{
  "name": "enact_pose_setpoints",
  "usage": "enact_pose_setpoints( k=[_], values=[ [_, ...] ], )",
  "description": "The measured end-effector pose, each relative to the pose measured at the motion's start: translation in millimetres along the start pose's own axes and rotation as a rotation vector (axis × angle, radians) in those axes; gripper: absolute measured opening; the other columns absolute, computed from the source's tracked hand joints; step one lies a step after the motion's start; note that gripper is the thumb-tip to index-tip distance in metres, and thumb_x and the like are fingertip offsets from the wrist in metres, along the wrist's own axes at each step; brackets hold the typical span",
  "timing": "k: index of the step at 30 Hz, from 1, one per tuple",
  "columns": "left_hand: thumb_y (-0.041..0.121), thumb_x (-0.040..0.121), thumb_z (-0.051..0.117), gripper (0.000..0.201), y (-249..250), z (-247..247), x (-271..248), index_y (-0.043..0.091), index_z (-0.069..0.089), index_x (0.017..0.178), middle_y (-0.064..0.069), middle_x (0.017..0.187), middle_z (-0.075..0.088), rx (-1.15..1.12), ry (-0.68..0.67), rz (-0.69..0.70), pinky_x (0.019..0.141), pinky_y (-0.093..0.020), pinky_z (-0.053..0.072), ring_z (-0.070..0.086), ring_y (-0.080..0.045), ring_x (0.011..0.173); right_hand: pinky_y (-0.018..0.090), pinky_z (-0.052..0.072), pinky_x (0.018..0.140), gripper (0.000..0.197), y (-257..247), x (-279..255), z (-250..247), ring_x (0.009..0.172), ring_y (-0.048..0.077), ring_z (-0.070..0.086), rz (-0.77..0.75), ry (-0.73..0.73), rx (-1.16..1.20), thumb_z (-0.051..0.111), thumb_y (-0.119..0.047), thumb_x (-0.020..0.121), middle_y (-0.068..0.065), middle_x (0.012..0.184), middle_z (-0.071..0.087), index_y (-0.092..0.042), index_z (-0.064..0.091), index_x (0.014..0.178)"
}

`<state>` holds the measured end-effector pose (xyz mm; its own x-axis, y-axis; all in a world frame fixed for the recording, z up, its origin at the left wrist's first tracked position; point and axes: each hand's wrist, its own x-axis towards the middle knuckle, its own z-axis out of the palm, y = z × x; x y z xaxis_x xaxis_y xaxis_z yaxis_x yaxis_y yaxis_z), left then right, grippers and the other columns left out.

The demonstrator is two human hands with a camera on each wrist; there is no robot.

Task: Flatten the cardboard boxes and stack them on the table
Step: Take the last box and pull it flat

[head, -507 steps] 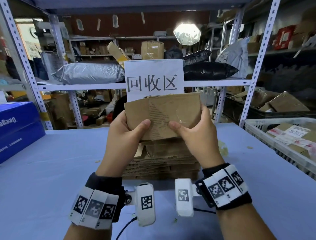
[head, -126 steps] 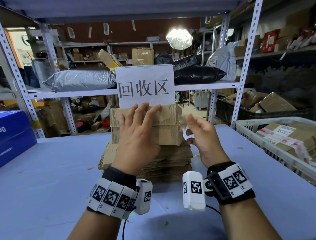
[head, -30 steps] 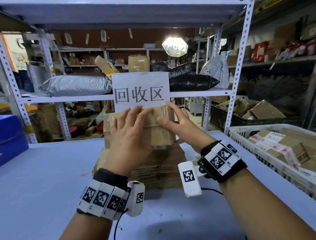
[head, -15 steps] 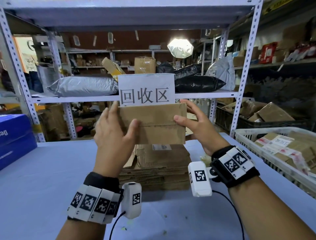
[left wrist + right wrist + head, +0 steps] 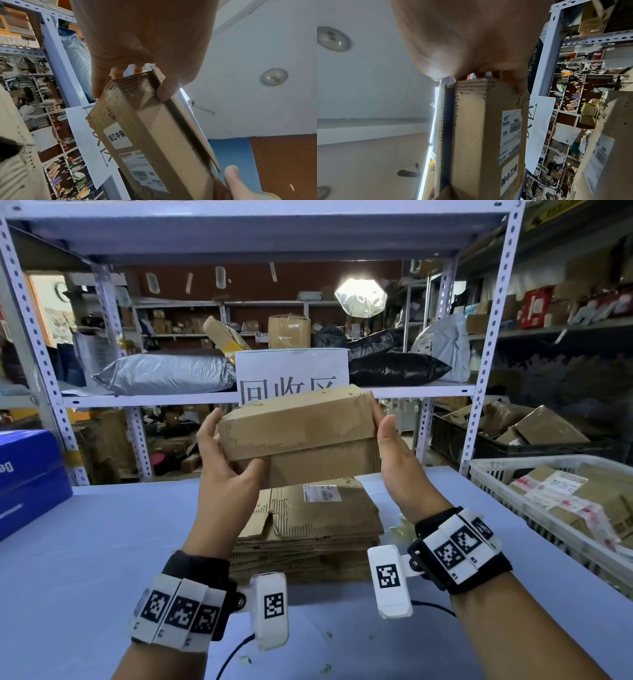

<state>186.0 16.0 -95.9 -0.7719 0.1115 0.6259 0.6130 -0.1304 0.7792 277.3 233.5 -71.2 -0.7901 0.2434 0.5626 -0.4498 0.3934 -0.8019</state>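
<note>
Above the stack (image 5: pixel 325 510), left hand (image 5: pixel 222 474) and right hand (image 5: pixel 399 470) each curl their grip round an end of the unflattened box (image 5: pixel 301 436); squashing looks next.

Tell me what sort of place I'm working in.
Probably a parcel warehouse's recycling corner: perforated grey metal shelving holds a grey plastic mailer bag, a stack of flattened brown cardboard sits on the blue table, and a white plastic crate holds used taped boxes.
</note>
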Motion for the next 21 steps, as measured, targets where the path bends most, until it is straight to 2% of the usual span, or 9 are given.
enact_pose_setpoints(
  k=[2,3,6,11,13,14,16,18,21],
  values=[
    [0.044,0.08,0.067,0.079,0.6,-0.3,-0.1,0.054,0.028,0.147,0.013,0.138,0.053,-0.029,0.003,-0.023,0.083,-0.029,0.06,0.063,-0.011,0.117,-0.014,0.014,0.086,0.066,-2.6,-1.5,0.1,0.132,-0.02,0.02,-0.004,-0.002,-0.009,0.009,-0.065,0.09,-0.031,0.154,0.019,-0.051,0.018,0.154],
    [0.052,0.077,0.069,0.08,0.6,-0.4,0.1,0.053,0.03,0.147,0.014,0.138,0.054,-0.042,0.007,-0.038,0.086,-0.03,0.058,0.063,-0.01,0.118,-0.014,0.016,0.087,0.063,-4.1,-2.0,0.3,0.132,-0.021,0.022,-0.011,-0.002,-0.012,0.009,-0.061,0.093,-0.028,0.156,0.021,-0.048,0.018,0.155],
    [0.066,0.076,0.069,0.075,1.1,1.0,1.2,0.046,0.04,0.143,0.014,0.129,0.063,-0.105,0.034,-0.095,0.086,-0.038,0.057,0.066,-0.009,0.113,-0.014,0.016,0.086,0.061,-8.6,-4.4,2.1,0.115,-0.04,0.021,-0.034,-0.004,-0.046,0.01,-0.056,0.096,-0.026,0.155,0.021,-0.044,0.019,0.155],
    [0.062,0.089,0.055,0.059,-0.2,1.2,1.2,0.027,0.045,0.135,0.004,0.113,0.069,-0.156,0.064,-0.186,0.075,-0.031,0.058,0.068,-0.011,0.098,-0.009,0.005,0.1,0.06,-10.8,-2.4,6.4,0.123,-0.037,0.007,-0.087,-0.013,-0.171,0.026,-0.047,0.101,-0.019,0.164,0.014,-0.034,0.017,0.158],
    [0.063,0.091,0.05,0.06,-2.1,0.4,-0.6,0.024,0.043,0.135,0.006,0.115,0.066,-0.134,0.063,-0.199,0.082,-0.023,0.055,0.065,-0.002,0.1,0.016,0.006,0.121,0.055,-10.6,-0.9,5.3,0.139,-0.022,0.008,-0.078,-0.027,-0.148,0.037,-0.034,0.108,-0.019,0.164,0.014,-0.037,0.016,0.158],
    [0.064,0.093,0.048,0.058,-3.3,0.1,-0.9,0.024,0.043,0.134,0.012,0.111,0.066,-0.113,0.06,-0.199,0.076,-0.013,0.051,0.064,0.009,0.093,0.032,0.01,0.125,0.059,-10.8,-0.8,4.2,0.145,-0.012,0.009,-0.068,-0.048,-0.131,0.043,-0.028,0.107,-0.021,0.163,0.013,-0.039,0.014,0.158],
    [0.06,0.099,0.044,0.046,-5.8,-2.1,0.3,0.027,0.043,0.131,0.025,0.091,0.068,-0.091,0.044,-0.211,0.066,-0.011,0.048,0.062,0.017,0.078,0.047,0.016,0.124,0.079,-13.0,-2.7,2.1,0.149,-0.004,0.005,-0.074,-0.118,-0.124,0.054,-0.025,0.096,-0.025,0.164,0.006,-0.044,0.008,0.157],
    [0.06,0.099,0.044,0.041,-6.5,-4.4,2.0,0.031,0.043,0.128,0.027,0.084,0.071,-0.129,0.029,-0.233,0.066,-0.021,0.052,0.067,0.007,0.084,0.048,0.021,0.123,0.096,-13.6,-4.2,-0.6,0.15,-0.004,-0.001,-0.091,-0.199,-0.14,0.06,-0.026,0.084,-0.028,0.163,-0.002,-0.047,0.0,0.156],
    [0.069,0.086,0.049,0.061,-3.5,-6.8,3.1,0.034,0.043,0.136,0.022,0.106,0.068,-0.158,0.016,-0.254,0.083,-0.036,0.054,0.064,-0.012,0.111,0.03,0.03,0.116,0.113,-9.4,-4.1,-3.4,0.151,-0.002,-0.004,-0.134,-0.291,-0.224,0.066,-0.028,0.075,-0.026,0.163,-0.012,-0.048,-0.013,0.154]
  ],
)
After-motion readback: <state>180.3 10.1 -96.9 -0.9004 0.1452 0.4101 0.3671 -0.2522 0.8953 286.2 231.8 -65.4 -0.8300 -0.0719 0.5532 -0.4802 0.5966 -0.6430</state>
